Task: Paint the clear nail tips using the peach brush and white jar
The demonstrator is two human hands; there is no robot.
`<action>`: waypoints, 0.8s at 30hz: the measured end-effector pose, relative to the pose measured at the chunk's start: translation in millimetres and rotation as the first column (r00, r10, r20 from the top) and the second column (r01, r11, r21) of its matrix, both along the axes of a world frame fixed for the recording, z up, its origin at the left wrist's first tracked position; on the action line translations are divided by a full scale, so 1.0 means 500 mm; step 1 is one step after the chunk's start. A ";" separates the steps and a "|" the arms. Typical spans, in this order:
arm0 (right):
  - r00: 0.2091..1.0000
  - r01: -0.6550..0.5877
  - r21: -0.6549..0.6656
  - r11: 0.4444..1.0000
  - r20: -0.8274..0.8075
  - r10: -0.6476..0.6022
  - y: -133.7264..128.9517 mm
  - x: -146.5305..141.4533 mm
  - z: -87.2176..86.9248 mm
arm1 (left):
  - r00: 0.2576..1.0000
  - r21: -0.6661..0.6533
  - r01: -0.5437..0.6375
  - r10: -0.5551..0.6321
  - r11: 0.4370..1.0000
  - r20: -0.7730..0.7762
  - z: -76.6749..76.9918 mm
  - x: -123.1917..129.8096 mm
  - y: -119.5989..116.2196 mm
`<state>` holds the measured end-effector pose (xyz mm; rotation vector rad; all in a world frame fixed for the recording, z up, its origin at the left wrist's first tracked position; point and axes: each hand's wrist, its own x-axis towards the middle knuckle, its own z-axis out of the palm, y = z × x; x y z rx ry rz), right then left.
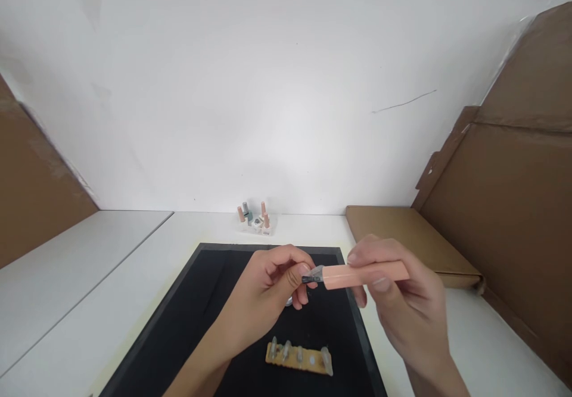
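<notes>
Brown cardboard stands at the far left as a panel (36, 182), and beside it the white surface (134, 278) runs back to the wall. A black mat (192, 301) covers the middle, with a clear tray (243, 228) of small bottles (266, 221) just beyond its far edge.

The left hand (266, 304) is held above the mat, thumb and forefinger pinching a clear piece (317, 270), apparently a nail tip. Below that hand a small shiny object (289, 301) shows only in part. Nearer the viewer, a tan strip (306, 361) lies on the mat, bearing several more clear pieces (326, 360).

At the pinch, a dark brush (309, 279) meets or overlaps the held piece; whether the bristles actually touch it, I cannot tell. The brush extends from a peach cap (357, 275), which the right hand (413, 301) grips between thumb and fingers. Behind that hand a flat cardboard box (402, 236) rests on the surface, beside another brown panel (513, 194).

Brushing a coat onto the piece seems to be the step in hand. The next move calls for a steady left pinch and a light, even stroke along the piece, bristles clear of the fingertips.
</notes>
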<state>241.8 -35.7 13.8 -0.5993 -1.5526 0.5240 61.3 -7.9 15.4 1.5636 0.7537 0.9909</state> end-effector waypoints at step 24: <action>0.987 0.111 0.095 0.989 0.103 -0.121 0.001 -0.002 0.014 | 0.996 -0.115 0.036 -0.026 0.993 0.090 0.009 -0.003 0.001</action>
